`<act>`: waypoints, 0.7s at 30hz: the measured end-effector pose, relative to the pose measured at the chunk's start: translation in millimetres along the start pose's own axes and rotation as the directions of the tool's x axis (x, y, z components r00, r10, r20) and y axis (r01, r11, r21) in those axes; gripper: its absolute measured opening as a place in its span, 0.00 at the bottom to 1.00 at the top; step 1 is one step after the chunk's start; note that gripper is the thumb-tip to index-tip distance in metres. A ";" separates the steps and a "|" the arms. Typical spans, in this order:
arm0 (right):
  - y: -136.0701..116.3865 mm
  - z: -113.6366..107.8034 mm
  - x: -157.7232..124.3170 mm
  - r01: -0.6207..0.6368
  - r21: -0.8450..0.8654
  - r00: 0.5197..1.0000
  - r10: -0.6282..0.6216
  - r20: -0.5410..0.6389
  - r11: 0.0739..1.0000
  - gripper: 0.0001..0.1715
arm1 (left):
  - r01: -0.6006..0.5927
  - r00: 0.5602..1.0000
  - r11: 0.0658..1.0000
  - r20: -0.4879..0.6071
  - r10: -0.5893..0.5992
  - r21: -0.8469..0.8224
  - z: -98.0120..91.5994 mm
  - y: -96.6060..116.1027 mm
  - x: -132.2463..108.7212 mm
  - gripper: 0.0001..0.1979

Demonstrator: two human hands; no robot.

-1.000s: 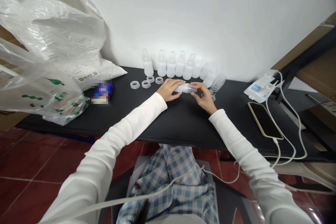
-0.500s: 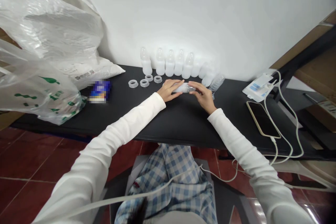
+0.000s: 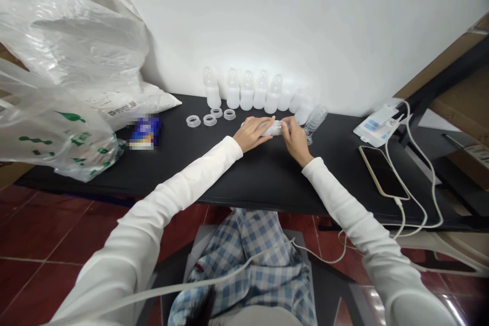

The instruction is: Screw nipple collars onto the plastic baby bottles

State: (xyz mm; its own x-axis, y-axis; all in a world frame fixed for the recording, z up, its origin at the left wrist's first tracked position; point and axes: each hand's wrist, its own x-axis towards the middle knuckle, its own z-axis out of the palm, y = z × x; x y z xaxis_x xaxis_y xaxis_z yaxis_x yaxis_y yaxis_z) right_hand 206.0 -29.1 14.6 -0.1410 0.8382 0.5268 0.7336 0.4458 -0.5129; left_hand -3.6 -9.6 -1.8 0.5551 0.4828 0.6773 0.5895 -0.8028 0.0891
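Observation:
My left hand (image 3: pixel 252 134) wraps round the body of a small translucent bottle (image 3: pixel 273 128) held sideways just above the black table (image 3: pixel 244 173). At the bottle's right end, my right hand (image 3: pixel 295 137) is closed on its neck. Both arms are in white sleeves. Along the wall behind stands a row of several like bottles (image 3: pixel 247 90). Three clear plastic rings (image 3: pixel 210 119) lie to the left of my hands. A clear bottle lying on its side (image 3: pixel 315 119) rests right of my right hand.
A big heap of plastic bags (image 3: pixel 64 71) fills the table's left end, with a small blue packet (image 3: pixel 145 132) beside it. On the right lie a phone (image 3: pixel 383 171) on a white cable (image 3: pixel 416 204) and a white box (image 3: pixel 375 125).
My hands have drawn closer together on the bottle, the right hand sliding left onto its end. The view has shifted slightly.

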 end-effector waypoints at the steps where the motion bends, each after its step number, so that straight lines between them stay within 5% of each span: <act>1: -1.2 -0.5 0.2 -0.046 -0.032 0.999 0.046 -0.006 0.998 0.35 | -0.009 1.000 1.000 0.015 0.009 -0.001 -0.1 2.5 2.0 0.27; 4: -4.6 -4.4 0.8 -0.116 -0.076 0.993 0.114 -0.028 0.990 0.35 | 0.001 0.999 1.000 0.034 -0.001 -0.008 0.4 8.9 8.2 0.27; 8: -5.1 -12.8 2.2 -0.052 -0.083 0.994 0.043 -0.101 0.995 0.34 | 0.144 0.987 0.989 -0.073 -0.145 -0.017 2.9 7.5 10.2 0.26; 12: 3.1 -16.8 4.4 -0.017 -0.237 0.992 -0.014 -0.129 0.971 0.28 | 0.367 0.896 0.926 -0.233 -0.377 -0.086 11.0 -14.7 5.7 0.25; 17: 13.6 -6.5 1.2 0.037 -0.487 0.998 -0.011 0.055 0.872 0.22 | 0.523 0.758 0.839 -0.369 -0.538 -0.149 25.0 -50.5 1.7 0.26; 21: 17.1 0.1 -3.7 0.046 -0.564 0.999 -0.038 0.026 0.824 0.17 | 0.567 0.730 0.818 -0.401 -0.553 -0.098 30.2 -66.6 -0.4 0.29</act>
State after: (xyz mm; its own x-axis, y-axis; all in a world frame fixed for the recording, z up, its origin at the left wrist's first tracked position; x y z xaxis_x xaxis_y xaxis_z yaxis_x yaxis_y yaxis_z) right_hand 219.0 -24.5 3.8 -0.1860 0.8288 0.5277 0.9734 0.2287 -0.0161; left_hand -25.4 54.2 -30.0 -0.1567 0.6561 0.7382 0.7396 -0.4174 0.5280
